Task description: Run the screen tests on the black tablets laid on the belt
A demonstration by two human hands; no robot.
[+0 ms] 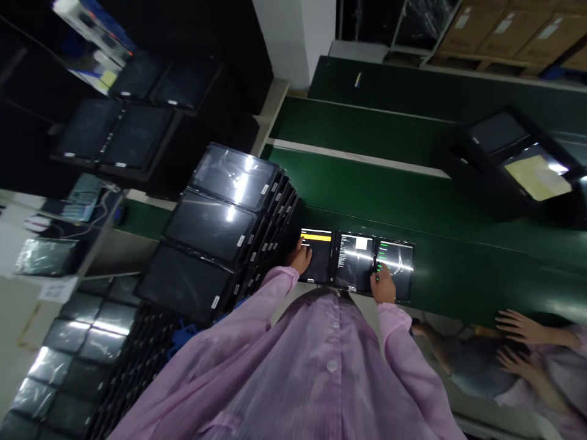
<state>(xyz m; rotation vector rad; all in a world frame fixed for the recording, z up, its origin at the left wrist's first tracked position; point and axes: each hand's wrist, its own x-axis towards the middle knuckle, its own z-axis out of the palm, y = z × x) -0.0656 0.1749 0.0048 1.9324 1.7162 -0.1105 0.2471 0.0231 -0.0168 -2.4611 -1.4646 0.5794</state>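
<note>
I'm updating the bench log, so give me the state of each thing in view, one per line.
Left tablet, lit, yellow bar near the top.
Middle tablet, lit, text and a white box.
Right tablet, lit, green text at left.
Left hand, fingers over the left tablet.
Right hand, fingers over the right tablet.
Tablet stack, piled high, top screens dark with glare.
Yellow sheet, lying on the right-hand pile.

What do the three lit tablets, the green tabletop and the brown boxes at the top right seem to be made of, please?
Lit tablets: glossy glass or clear plastic fronts, judging by the bright light streaks.
Green tabletop: smooth with a faint sheen, perhaps rubber matting or laminate; the look leaves it open.
Brown boxes: probably cardboard, given their dull tan, matt sides.
</note>
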